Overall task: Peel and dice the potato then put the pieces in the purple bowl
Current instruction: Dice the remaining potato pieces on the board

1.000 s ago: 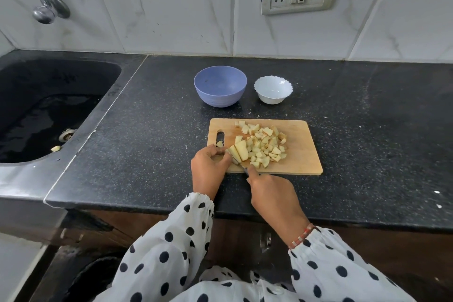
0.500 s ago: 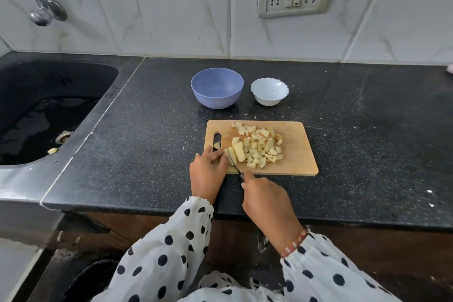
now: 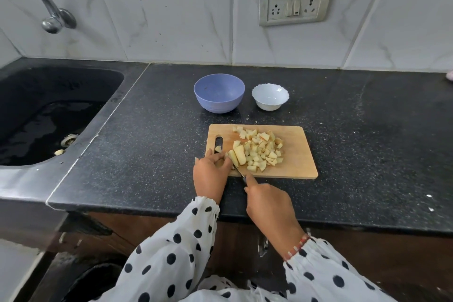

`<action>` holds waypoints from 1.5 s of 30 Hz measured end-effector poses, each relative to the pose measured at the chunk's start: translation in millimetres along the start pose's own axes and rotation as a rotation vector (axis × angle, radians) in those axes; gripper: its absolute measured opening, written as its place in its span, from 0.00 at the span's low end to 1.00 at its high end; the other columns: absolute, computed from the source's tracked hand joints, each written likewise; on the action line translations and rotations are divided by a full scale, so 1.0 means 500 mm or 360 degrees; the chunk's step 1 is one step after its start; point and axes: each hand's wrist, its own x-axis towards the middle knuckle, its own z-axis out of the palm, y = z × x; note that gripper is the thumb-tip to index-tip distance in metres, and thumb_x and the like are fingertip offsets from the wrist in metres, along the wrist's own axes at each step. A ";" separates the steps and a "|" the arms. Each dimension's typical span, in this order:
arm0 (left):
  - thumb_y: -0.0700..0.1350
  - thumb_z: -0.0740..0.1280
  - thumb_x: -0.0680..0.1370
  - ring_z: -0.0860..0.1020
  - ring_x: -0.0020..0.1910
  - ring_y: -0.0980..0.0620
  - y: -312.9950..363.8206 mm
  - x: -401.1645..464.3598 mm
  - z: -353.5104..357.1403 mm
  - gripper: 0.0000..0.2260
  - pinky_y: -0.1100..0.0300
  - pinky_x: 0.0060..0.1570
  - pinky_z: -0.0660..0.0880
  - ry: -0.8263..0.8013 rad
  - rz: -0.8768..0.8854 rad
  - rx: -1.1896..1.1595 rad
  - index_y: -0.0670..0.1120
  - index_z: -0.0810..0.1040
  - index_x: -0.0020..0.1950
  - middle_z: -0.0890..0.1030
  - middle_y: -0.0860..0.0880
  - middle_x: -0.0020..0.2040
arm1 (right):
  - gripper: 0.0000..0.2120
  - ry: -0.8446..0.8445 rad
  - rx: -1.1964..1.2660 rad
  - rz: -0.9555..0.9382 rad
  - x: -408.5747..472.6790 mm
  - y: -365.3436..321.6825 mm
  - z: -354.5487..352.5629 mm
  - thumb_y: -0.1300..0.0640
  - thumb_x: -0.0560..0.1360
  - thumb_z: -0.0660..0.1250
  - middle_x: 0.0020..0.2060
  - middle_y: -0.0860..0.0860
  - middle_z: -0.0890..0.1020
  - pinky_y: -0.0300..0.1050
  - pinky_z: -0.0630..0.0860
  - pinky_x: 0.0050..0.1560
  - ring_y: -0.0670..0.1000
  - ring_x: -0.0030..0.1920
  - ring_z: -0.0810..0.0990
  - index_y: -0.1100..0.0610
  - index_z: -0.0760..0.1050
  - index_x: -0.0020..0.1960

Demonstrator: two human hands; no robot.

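My left hand (image 3: 211,172) curls its fingers over the last uncut slabs of pale peeled potato (image 3: 237,156) at the lower left of the rectangular wooden cutting board (image 3: 296,154), just below the centre of the frame. My right hand (image 3: 268,205) grips a small knife (image 3: 239,171), forefinger stretched along its back, the blade meeting the slabs beside my left fingertips. A heap of diced yellow potato cubes (image 3: 263,148) covers the middle of the board. So peeling looks finished and dicing is nearly done. The round purple plastic bowl (image 3: 219,96) stands above the board on the black speckled surface (image 3: 367,142) and holds no pieces; the whole transfer is left. A small white scalloped bowl (image 3: 270,96) sits to its right.
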 end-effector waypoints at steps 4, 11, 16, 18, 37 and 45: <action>0.43 0.69 0.73 0.71 0.65 0.52 0.003 0.000 -0.006 0.12 0.54 0.65 0.66 -0.0023 -0.0036 0.0028 0.43 0.81 0.55 0.76 0.40 0.61 | 0.16 0.0042 -0.0034 0.0028 0.034 -0.015 -0.001 0.60 0.79 0.57 0.48 0.52 0.81 0.44 0.67 0.35 0.52 0.45 0.81 0.56 0.64 0.67; 0.42 0.66 0.75 0.68 0.68 0.50 0.001 -0.001 -0.007 0.13 0.54 0.72 0.54 -0.0045 0.0065 0.0193 0.43 0.78 0.59 0.74 0.39 0.63 | 0.19 0.0071 -0.0013 0.0022 0.020 0.011 0.008 0.56 0.81 0.53 0.46 0.52 0.82 0.43 0.67 0.34 0.53 0.45 0.81 0.54 0.60 0.71; 0.38 0.63 0.74 0.76 0.58 0.45 -0.018 0.013 -0.015 0.13 0.52 0.70 0.51 -0.0142 0.0394 0.0520 0.43 0.80 0.57 0.81 0.42 0.52 | 0.15 0.0085 0.0457 0.0193 0.026 0.024 -0.002 0.52 0.81 0.55 0.49 0.53 0.81 0.43 0.67 0.39 0.54 0.50 0.79 0.52 0.70 0.65; 0.38 0.61 0.72 0.79 0.45 0.42 -0.025 0.013 -0.012 0.13 0.40 0.65 0.61 -0.0091 0.0544 0.0665 0.42 0.82 0.52 0.82 0.44 0.41 | 0.14 0.0048 0.0654 0.0255 0.027 0.025 0.000 0.52 0.80 0.57 0.48 0.53 0.81 0.44 0.68 0.40 0.56 0.50 0.78 0.53 0.73 0.62; 0.40 0.73 0.70 0.73 0.47 0.46 -0.060 0.028 -0.018 0.10 0.62 0.49 0.64 -0.0048 0.0616 0.0529 0.41 0.82 0.51 0.79 0.45 0.45 | 0.17 0.0050 0.0925 0.0268 0.024 0.025 -0.001 0.51 0.79 0.58 0.53 0.50 0.81 0.41 0.72 0.46 0.51 0.53 0.78 0.52 0.72 0.67; 0.36 0.75 0.66 0.76 0.40 0.47 -0.059 0.032 -0.018 0.05 0.65 0.44 0.68 0.0011 0.0656 0.0406 0.40 0.84 0.41 0.81 0.45 0.37 | 0.18 0.0123 0.0617 0.0117 0.018 0.012 -0.009 0.51 0.80 0.55 0.50 0.51 0.80 0.40 0.66 0.39 0.52 0.50 0.78 0.51 0.68 0.69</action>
